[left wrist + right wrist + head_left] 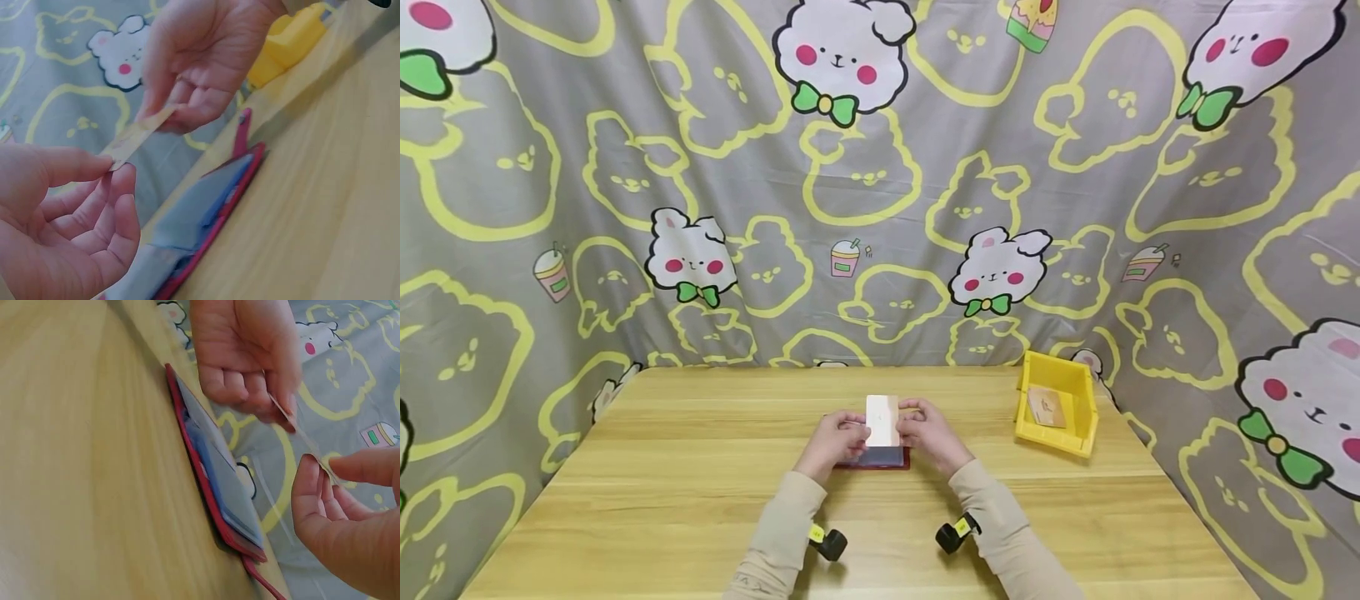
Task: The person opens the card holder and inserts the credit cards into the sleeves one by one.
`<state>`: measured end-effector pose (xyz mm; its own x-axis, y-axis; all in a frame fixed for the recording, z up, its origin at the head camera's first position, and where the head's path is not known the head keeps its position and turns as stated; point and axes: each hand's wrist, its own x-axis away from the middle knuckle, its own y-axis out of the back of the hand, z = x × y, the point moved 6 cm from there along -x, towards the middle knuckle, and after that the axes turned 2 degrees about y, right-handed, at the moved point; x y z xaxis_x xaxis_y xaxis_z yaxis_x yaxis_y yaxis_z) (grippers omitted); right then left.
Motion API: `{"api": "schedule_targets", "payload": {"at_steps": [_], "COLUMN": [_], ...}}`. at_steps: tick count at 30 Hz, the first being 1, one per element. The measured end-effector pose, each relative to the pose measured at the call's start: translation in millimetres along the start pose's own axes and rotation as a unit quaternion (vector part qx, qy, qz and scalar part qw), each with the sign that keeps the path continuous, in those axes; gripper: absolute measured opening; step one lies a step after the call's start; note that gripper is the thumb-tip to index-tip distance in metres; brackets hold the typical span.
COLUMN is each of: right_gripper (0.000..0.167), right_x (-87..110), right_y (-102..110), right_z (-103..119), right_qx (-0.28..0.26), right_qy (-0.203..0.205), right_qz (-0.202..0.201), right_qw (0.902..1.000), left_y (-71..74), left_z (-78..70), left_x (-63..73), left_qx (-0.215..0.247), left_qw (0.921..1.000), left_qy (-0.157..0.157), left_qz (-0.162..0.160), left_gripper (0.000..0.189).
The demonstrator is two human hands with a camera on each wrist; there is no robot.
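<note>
A small pale card (882,421) is held up between both hands above the table. My left hand (837,440) pinches one side of it between thumb and fingers, and my right hand (931,433) pinches the opposite side. Seen nearly edge-on, the card (139,139) looks thin and flat in the wrist views. Below it lies an opened red card holder (895,457) with clear plastic sleeves (215,472). A strap with a snap (242,131) sticks out from the holder's end. The hands partly hide the holder in the head view.
A yellow plastic bin (1056,404) stands at the right rear of the wooden table (662,500), with a card (1047,408) inside. A patterned grey curtain (880,192) hangs right behind the table's back edge.
</note>
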<state>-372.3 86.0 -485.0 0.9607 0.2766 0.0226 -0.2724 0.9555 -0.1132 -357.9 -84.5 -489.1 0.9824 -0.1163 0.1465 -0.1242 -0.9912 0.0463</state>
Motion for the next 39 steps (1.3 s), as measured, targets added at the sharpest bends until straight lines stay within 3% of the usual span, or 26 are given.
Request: {"api": "schedule_targets", "payload": {"at_steps": [4,10,15,19,27,39], "right_gripper": [0.036,0.029,0.027,0.024,0.008,0.007], "right_x": [-0.3,-1.1,1.3,5.4,1.7,1.9], "right_y": [14.2,44.9,63.5,69.9,78.5,78.8], "right_z": [7.3,12.0,11.7,7.8,-10.7,-14.0], "right_qx": [0.008,0.099,0.223,0.272,0.337,0.356], "right_qy": [0.021,0.039,0.048,0.033,0.015,0.019], "right_qz": [0.0,-0.029,-0.028,-0.015,-0.021,-0.036], "right_qw": [0.9997,0.9938,0.9731,0.9617,0.941,0.9335], "left_y": [12.0,33.4,46.0,52.0,53.0,41.8], "left_z": [-2.9,-1.7,2.8,7.9,14.7,14.9], "left_x": [-0.5,0.4,0.3,0.9,2.0,1.4], "left_qx": [0.007,0.011,0.003,-0.017,-0.061,-0.086], "left_qw": [0.9998,0.9991,0.9995,0.9994,0.9962,0.9938], "left_qy": [-0.01,-0.002,0.013,0.028,0.061,0.051], "left_qz": [-0.013,-0.04,-0.03,-0.013,-0.012,-0.049], "left_gripper": [0.029,0.028,0.027,0.023,0.019,0.017]}}
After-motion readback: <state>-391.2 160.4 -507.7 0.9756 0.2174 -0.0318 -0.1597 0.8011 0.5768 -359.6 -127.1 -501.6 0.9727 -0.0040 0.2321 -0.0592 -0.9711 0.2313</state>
